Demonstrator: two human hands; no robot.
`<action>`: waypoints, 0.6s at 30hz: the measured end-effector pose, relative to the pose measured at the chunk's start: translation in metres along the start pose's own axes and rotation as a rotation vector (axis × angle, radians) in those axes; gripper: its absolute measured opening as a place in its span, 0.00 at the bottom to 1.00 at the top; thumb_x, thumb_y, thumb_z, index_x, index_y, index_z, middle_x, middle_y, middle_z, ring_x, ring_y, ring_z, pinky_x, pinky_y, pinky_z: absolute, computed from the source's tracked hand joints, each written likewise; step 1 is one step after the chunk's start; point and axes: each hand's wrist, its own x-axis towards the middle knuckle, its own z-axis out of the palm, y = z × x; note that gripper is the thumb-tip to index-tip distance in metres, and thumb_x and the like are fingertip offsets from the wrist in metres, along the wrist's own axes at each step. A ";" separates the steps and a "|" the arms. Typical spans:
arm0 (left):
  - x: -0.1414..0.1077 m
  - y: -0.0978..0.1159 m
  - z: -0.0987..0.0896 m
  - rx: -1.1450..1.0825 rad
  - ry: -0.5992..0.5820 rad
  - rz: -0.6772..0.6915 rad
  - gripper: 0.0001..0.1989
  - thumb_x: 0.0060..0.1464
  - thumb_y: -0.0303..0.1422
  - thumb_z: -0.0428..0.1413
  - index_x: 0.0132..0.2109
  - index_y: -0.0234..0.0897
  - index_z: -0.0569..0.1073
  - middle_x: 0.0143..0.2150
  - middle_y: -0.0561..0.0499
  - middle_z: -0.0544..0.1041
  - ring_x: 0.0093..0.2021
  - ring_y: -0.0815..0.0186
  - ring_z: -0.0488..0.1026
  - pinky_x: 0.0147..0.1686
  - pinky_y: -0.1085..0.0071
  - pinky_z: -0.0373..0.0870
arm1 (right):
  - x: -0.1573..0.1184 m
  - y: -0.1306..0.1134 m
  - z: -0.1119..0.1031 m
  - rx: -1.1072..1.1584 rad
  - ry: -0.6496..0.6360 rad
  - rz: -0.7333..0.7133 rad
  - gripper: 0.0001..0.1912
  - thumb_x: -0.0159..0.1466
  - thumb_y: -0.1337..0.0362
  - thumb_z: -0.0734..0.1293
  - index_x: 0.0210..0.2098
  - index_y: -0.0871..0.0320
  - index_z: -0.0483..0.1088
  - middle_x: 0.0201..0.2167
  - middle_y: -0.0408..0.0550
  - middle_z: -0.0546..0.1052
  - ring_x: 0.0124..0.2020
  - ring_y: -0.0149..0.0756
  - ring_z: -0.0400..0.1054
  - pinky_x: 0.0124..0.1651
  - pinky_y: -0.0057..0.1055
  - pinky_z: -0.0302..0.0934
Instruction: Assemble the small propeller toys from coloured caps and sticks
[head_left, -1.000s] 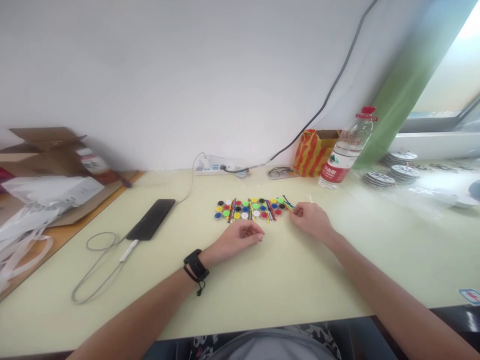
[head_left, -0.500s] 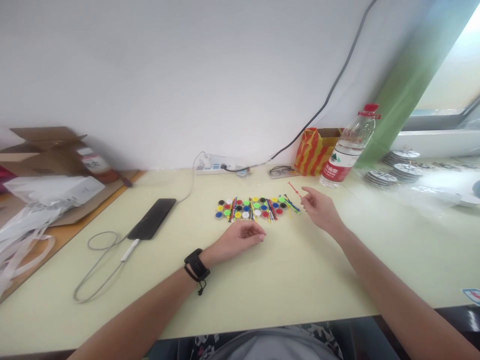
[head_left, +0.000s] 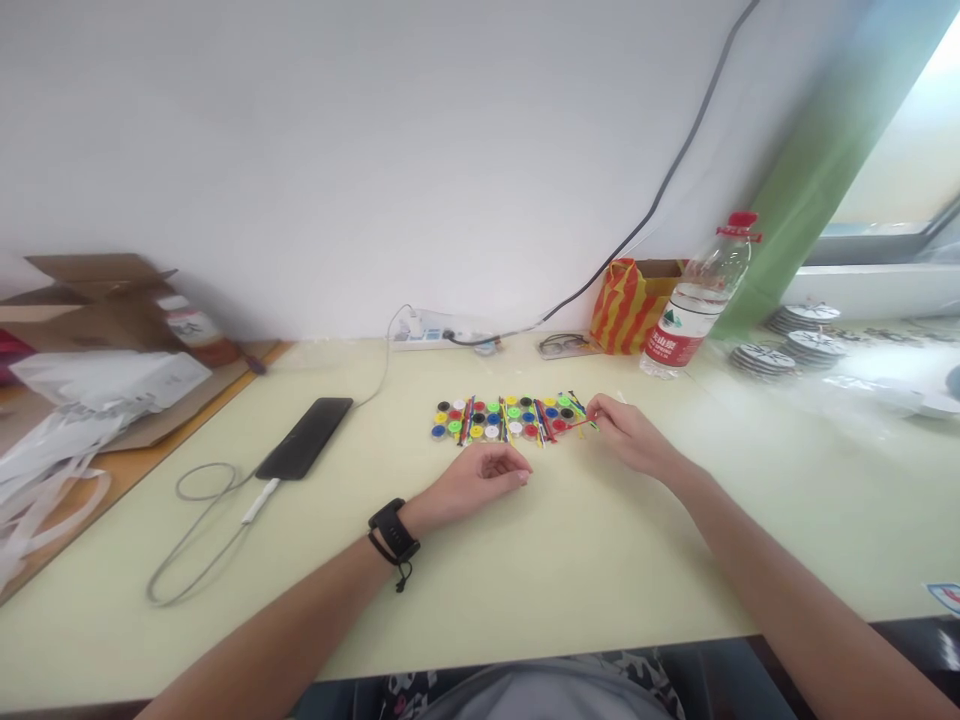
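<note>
My right hand (head_left: 624, 432) pinches a thin red plastic stick (head_left: 576, 425) between thumb and fingertips, at the right end of a colourful cluster. The stick points left over the small round pieces. These coloured round pieces (head_left: 491, 432) lie in rows on the table, in black, white, red, yellow, blue and green. Between them lie bundles of thin coloured sticks (head_left: 539, 420), running away from me. Just in front of the rows, my left hand (head_left: 480, 480) rests on the table, fingers loosely curled, thumb apart from them, holding nothing. A black watch is on that wrist.
A black phone (head_left: 304, 440) with a cable lies on the left of the table (head_left: 480, 590). At the back stand a power strip (head_left: 420, 338), glasses (head_left: 562, 345), a striped bag (head_left: 626, 310) and a big water bottle (head_left: 690, 310). Stacked discs (head_left: 763, 360) are far right, boxes far left.
My right hand has moved a little left and towards me, turning the red stick from pointing up and away to lying leftward over the pieces. My left hand has stayed still.
</note>
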 end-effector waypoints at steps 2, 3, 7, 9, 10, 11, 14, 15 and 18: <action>0.000 0.000 0.000 0.003 -0.001 0.000 0.12 0.60 0.41 0.63 0.42 0.36 0.79 0.38 0.49 0.78 0.39 0.66 0.74 0.41 0.70 0.70 | 0.000 0.000 0.001 -0.027 -0.030 -0.016 0.08 0.66 0.66 0.57 0.38 0.53 0.67 0.30 0.43 0.74 0.32 0.40 0.67 0.37 0.35 0.57; -0.001 0.000 0.000 0.004 -0.003 0.001 0.12 0.60 0.41 0.63 0.42 0.36 0.79 0.38 0.49 0.78 0.39 0.66 0.74 0.41 0.70 0.70 | 0.000 0.000 0.001 -0.034 -0.046 -0.027 0.08 0.65 0.67 0.58 0.38 0.53 0.68 0.31 0.43 0.75 0.33 0.40 0.68 0.38 0.35 0.58; -0.001 0.000 0.000 0.006 -0.009 0.005 0.12 0.60 0.41 0.63 0.42 0.36 0.79 0.39 0.49 0.79 0.40 0.66 0.74 0.42 0.70 0.71 | 0.000 0.000 0.005 -0.017 -0.113 -0.078 0.10 0.64 0.68 0.58 0.38 0.54 0.70 0.33 0.44 0.77 0.34 0.40 0.70 0.38 0.34 0.59; 0.000 0.000 -0.001 0.003 -0.012 0.006 0.11 0.60 0.40 0.63 0.42 0.37 0.79 0.40 0.48 0.79 0.40 0.66 0.75 0.43 0.70 0.71 | 0.000 0.000 0.006 -0.001 -0.129 -0.089 0.11 0.65 0.68 0.58 0.38 0.54 0.71 0.33 0.45 0.78 0.34 0.40 0.70 0.38 0.35 0.60; 0.000 0.000 -0.001 0.003 -0.013 0.006 0.11 0.60 0.40 0.63 0.42 0.37 0.79 0.40 0.48 0.79 0.41 0.65 0.75 0.43 0.69 0.71 | 0.001 0.000 0.007 0.009 -0.132 -0.093 0.12 0.65 0.68 0.57 0.38 0.54 0.72 0.34 0.45 0.78 0.35 0.40 0.71 0.39 0.35 0.61; 0.000 0.000 -0.001 0.004 -0.014 0.006 0.11 0.60 0.40 0.63 0.43 0.37 0.79 0.40 0.48 0.79 0.41 0.65 0.75 0.43 0.69 0.71 | 0.001 0.000 0.007 0.020 -0.131 -0.098 0.12 0.65 0.68 0.57 0.39 0.54 0.72 0.36 0.46 0.79 0.37 0.40 0.71 0.40 0.36 0.61; -0.001 0.000 -0.001 0.008 -0.017 0.007 0.11 0.60 0.40 0.63 0.43 0.37 0.80 0.40 0.48 0.79 0.41 0.65 0.75 0.43 0.69 0.71 | 0.002 0.000 0.006 0.052 -0.112 -0.117 0.13 0.66 0.68 0.57 0.39 0.54 0.73 0.41 0.49 0.79 0.43 0.42 0.72 0.46 0.37 0.63; -0.001 0.000 -0.001 0.007 -0.020 0.008 0.11 0.60 0.40 0.62 0.43 0.37 0.80 0.41 0.48 0.79 0.41 0.65 0.75 0.44 0.69 0.71 | 0.002 0.000 0.006 0.057 -0.105 -0.121 0.13 0.67 0.67 0.57 0.39 0.54 0.73 0.41 0.49 0.78 0.44 0.42 0.72 0.47 0.38 0.64; 0.000 0.000 0.000 0.000 -0.024 0.009 0.11 0.60 0.40 0.63 0.43 0.37 0.79 0.40 0.48 0.79 0.41 0.65 0.75 0.44 0.69 0.72 | 0.003 -0.001 0.004 0.054 -0.084 -0.113 0.12 0.70 0.62 0.57 0.36 0.54 0.71 0.38 0.49 0.76 0.41 0.42 0.71 0.45 0.38 0.64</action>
